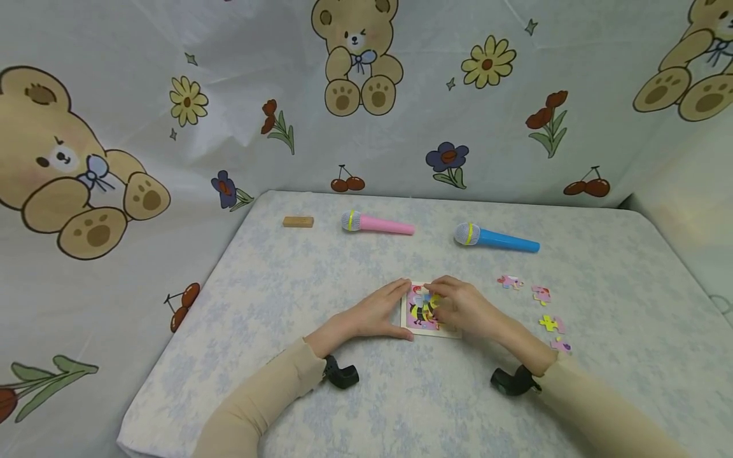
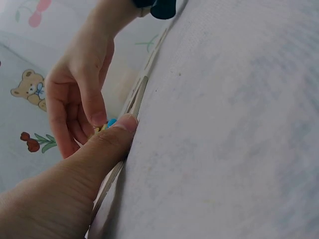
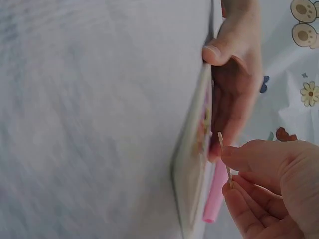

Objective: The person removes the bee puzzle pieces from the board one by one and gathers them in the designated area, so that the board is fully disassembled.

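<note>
A small jigsaw puzzle board with a pale frame and a striped bee on pink lies on the table. My left hand holds its left side, thumb at the near edge and fingers toward the far corner. Above the board's right part is my right hand, covering some of the picture. In the right wrist view this hand pinches a thin puzzle piece, seen edge-on between thumb and fingers. The piece's printed face cannot be made out there.
Several loose puzzle pieces lie to the right of the board. Farther back are a pink toy microphone, a blue toy microphone and a wooden block. A bear-patterned curtain hangs behind the table.
</note>
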{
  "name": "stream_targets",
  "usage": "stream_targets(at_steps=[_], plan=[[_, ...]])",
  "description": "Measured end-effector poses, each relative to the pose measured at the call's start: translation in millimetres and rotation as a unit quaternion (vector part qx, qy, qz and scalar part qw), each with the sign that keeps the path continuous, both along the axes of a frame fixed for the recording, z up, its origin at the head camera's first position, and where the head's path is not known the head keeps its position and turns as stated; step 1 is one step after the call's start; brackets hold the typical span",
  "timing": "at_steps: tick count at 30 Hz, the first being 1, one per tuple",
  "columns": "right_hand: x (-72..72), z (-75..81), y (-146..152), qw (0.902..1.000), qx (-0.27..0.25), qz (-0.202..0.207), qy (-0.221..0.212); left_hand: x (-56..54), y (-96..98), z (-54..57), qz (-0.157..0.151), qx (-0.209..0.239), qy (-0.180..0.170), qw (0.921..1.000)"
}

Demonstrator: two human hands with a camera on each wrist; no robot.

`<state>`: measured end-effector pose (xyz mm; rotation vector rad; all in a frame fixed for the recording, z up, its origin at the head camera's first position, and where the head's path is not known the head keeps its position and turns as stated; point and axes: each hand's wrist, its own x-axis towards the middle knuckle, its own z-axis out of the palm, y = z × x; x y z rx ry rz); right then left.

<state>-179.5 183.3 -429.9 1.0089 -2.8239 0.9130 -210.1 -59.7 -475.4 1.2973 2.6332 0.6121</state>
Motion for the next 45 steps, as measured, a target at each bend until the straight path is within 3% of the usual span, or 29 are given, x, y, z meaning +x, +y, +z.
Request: stream_targets(at_steps=[3,8,15,22,26,31,36,39,43,45], plan=[[2.4,8.1,16.8,0.9996,-0.02,-0.019,0.001,1.3,1.7,0.3,0.0,-0.002,-0.006,1.0],[10.5,14.4,67.8,0.9973,-0.029,-0.045,0.049,2.6,2.8,1.4,0.002,-0.007,-0.018,0.9998],[24.5,3.8,125.0,0.9956,-0.003,-0.065,0.068,1.8,1.9,2.7,0.013,-0.012,-0.027,0.9995],[22.4,-9.8,138.7,0.9962,0.023,-0.057,0.062,1.4,0.6,1.1,0.012,-0.011,-0.026,0.9995],[22.4,-10.3,138.9,0.9957,0.042,-0.057,0.06,2.1,1.0,1.2,0.01,-0.009,-0.026,0.9996],[23.1,4.7,129.4,0.9948,0.043,-0.086,0.036,1.1,0.4,1.0,0.011,-0.01,-0.021,0.9997],[21.7,16.2,87.9,0.9955,-0.025,-0.086,0.031,-1.1,-0.5,0.9,0.006,-0.005,-0.012,0.9999],[23.8,10.9,54.8,0.9974,-0.052,-0.049,0.012,-2.3,0.0,0.5,0.005,-0.004,-0.01,0.9999],[28.8,-1.7,21.3,0.9992,-0.04,-0.009,-0.003,-2.3,0.0,-0.2,0.005,-0.006,-0.015,0.9999],[29.9,-7.3,12.4,0.9995,-0.029,-0.009,0.003,-1.9,-0.2,-0.2,0.005,-0.006,-0.015,0.9999]])
